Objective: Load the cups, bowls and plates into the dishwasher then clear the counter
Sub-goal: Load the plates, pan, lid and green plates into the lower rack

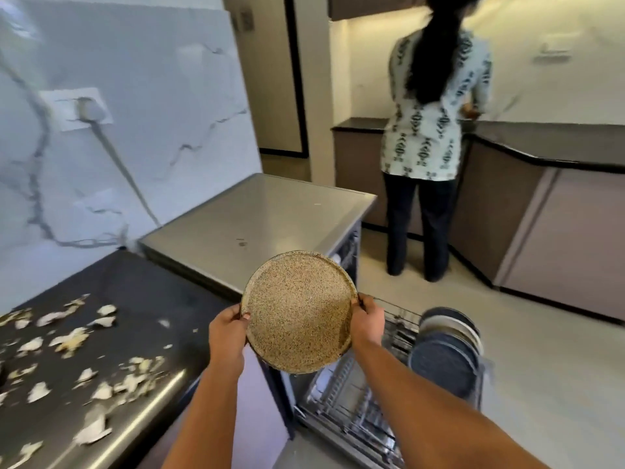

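A round speckled tan plate [299, 311] is held up in the air, face towards me, above the open dishwasher. My left hand [227, 336] grips its left rim and my right hand [367, 324] grips its right rim. Below and to the right, the pulled-out lower rack [355, 411] holds several plates [446, 346] standing on edge, dark blue and pale ones. The dishwasher's steel top [257, 221] lies behind the held plate.
The black counter [142, 309] at my left is strewn with pale peelings and scraps [72, 340]. A marble wall rises behind it. A person [429, 137] stands with their back to me at the far counter, beyond the open floor.
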